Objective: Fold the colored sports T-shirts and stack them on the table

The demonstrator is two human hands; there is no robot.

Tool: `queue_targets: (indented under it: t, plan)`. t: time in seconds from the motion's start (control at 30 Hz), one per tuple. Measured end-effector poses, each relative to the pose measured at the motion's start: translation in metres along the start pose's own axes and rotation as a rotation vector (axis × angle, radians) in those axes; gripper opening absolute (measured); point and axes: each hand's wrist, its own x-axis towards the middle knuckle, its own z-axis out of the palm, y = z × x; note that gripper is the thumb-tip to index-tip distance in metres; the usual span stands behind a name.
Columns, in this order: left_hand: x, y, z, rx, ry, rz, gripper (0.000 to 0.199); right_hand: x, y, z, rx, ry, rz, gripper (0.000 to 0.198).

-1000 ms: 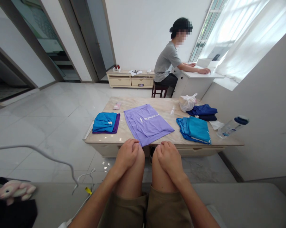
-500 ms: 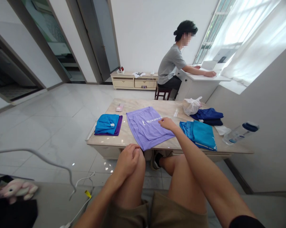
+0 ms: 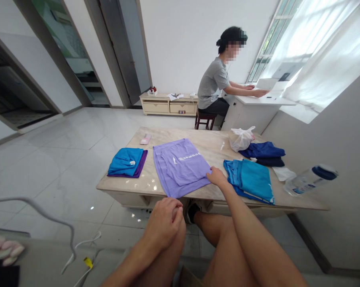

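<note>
A light purple T-shirt (image 3: 182,165) with white lettering lies loosely folded on the table, its near corner at the front edge. My right hand (image 3: 217,176) is at the shirt's right edge, thumb and forefinger closed on the fabric there. Resting on my left knee is my left hand (image 3: 165,219), with its fingers draped over the knee and nothing in it. To the left lies a folded blue garment (image 3: 124,160) with a white logo, on top of a dark purple garment (image 3: 142,164). Folded teal-blue clothing (image 3: 254,179) lies right of my right hand.
The marble-topped table (image 3: 129,184) also carries a pink packet (image 3: 145,139), a white plastic bag (image 3: 241,138), dark blue clothing (image 3: 265,150) and a clear bottle (image 3: 310,179). Another person (image 3: 214,81) sits at a white desk (image 3: 257,101) beyond. A cable (image 3: 48,213) hangs at left.
My right hand has moved from over the lettering down to the shirt's right edge. My left hand stays on the knee. The view has shifted slightly. The seated person's far-reaching hand has moved.
</note>
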Motion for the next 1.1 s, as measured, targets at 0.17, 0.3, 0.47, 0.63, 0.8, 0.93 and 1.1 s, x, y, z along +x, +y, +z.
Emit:
queue_targets:
  t: [0.17, 0.3, 0.47, 0.63, 0.8, 0.93, 1.1]
  plan:
    - [0.039, -0.022, 0.008, -0.456, -0.056, -0.120, 0.041, 0.000, 0.009, 0.010, -0.026, -0.087, 0.039, 0.057]
    - [0.092, -0.084, 0.025, -0.336, -0.002, -0.144, 0.037, 0.003, 0.016, 0.013, 0.005, -0.136, 0.049, 0.059]
    - [0.115, -0.152, 0.060, 0.138, -0.057, 0.099, 0.044, 0.010, 0.028, 0.021, 0.028, -0.076, 0.037, 0.056]
    - [0.104, -0.179, 0.072, 0.369, -0.298, 0.300, 0.059, 0.018, 0.041, 0.037, 0.027, -0.058, 0.039, 0.050]
    - [0.098, -0.190, 0.068, 0.444, -0.286, 0.389, 0.080, 0.026, 0.049, 0.044, 0.043, -0.072, 0.007, 0.043]
    - [0.099, -0.190, 0.064, 0.424, -0.240, 0.371, 0.079, 0.030, 0.049, 0.043, 0.089, -0.058, -0.006, 0.055]
    - [0.101, -0.178, 0.054, 0.412, -0.231, 0.298, 0.070, 0.031, 0.045, 0.044, 0.021, -0.037, 0.087, 0.061]
